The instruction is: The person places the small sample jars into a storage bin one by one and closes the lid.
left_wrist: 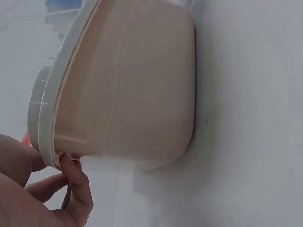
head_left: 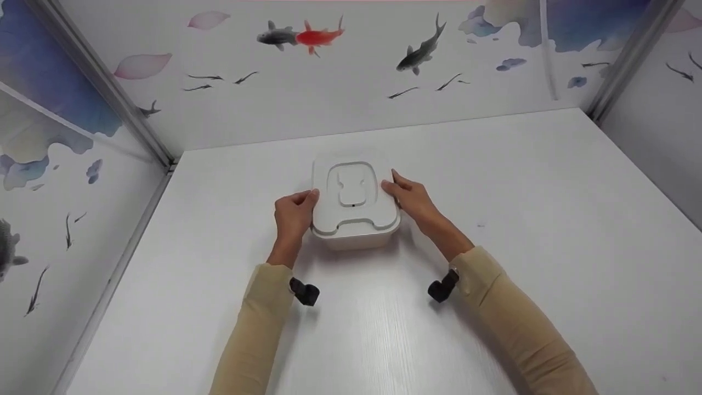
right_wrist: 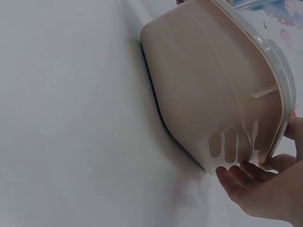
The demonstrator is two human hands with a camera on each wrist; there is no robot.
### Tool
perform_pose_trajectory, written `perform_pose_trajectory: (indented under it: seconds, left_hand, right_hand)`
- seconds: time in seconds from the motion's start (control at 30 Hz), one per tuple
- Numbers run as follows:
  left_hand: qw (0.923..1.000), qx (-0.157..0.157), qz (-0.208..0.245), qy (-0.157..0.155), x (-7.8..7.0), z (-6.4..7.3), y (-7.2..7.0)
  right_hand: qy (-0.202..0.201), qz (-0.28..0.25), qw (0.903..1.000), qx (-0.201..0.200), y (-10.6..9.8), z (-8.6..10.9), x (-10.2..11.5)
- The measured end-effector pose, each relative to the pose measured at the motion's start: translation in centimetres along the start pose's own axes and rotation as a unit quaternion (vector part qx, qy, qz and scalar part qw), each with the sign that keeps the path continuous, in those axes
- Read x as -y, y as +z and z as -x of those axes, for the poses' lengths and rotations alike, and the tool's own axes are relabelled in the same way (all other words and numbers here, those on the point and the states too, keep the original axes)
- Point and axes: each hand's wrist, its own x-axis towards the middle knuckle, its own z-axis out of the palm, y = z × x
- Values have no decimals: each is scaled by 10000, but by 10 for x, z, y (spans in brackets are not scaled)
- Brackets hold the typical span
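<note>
A pale plastic box (head_left: 359, 242) with a white lid (head_left: 351, 216) stands on the white table, between both hands. The lid has a raised rounded panel and a notch on its near edge. At the box's left edge, my left hand (head_left: 293, 216) pinches the lid's rim, thumb above and fingertips (left_wrist: 71, 165) below. On the opposite edge my right hand (head_left: 419, 206) grips the rim, thumb on the lid, fingers (right_wrist: 244, 177) beneath against the side wall. Finger-shaped darker patches show on that wall; I cannot tell whether they are slots or reflections. The box's inside is hidden.
The white table (head_left: 521, 219) extends around the box. Printed panels with fish and petals (head_left: 329, 82) rise behind and on both sides, with metal posts at the corners. A small black camera (head_left: 304, 292) is strapped to each wrist over beige sleeves (head_left: 258, 323).
</note>
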Motion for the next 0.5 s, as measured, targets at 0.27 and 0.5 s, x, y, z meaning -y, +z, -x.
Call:
perform_pose_trajectory:
  seconds: [0.27, 0.5]
  left_hand:
    - [9988, 72, 415, -235, 2, -4, -1]
    - [9997, 107, 129, -181, -2, -6, -17]
  right_hand:
    - [-513, 947, 9942, -1, -5, 6, 7]
    - [-843, 1618, 9832, 32, -7, 2, 12]
